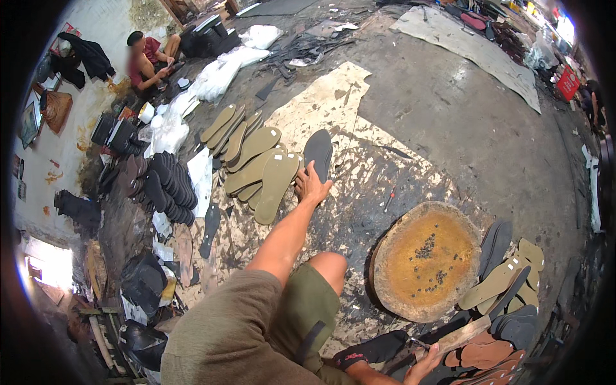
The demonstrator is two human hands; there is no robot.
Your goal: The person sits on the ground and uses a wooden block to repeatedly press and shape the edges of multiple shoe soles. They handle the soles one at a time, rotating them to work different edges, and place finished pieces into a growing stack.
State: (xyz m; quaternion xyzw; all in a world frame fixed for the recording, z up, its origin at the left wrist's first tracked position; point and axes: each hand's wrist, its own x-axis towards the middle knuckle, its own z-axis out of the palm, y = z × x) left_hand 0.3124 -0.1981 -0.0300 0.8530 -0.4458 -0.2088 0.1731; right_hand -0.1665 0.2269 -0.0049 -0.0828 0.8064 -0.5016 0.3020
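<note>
My left hand (312,187) reaches forward across the floor and grips the near end of a dark grey shoe sole (319,149). That sole lies just right of a fanned row of olive soles (256,168). My right hand (423,367) is low at the bottom edge, closed on the handle of a long flat blade (463,334). The blade points toward a round wooden block (425,259) with small dark nails on top. My bent knee (328,264) sits between the two hands.
A stack of black soles (170,186) lies left of the olive row. More olive, grey and brown soles (507,282) are piled right of the block. Another person (146,59) sits at the far left among white bags (218,77). A small screwdriver (389,200) lies on the floor.
</note>
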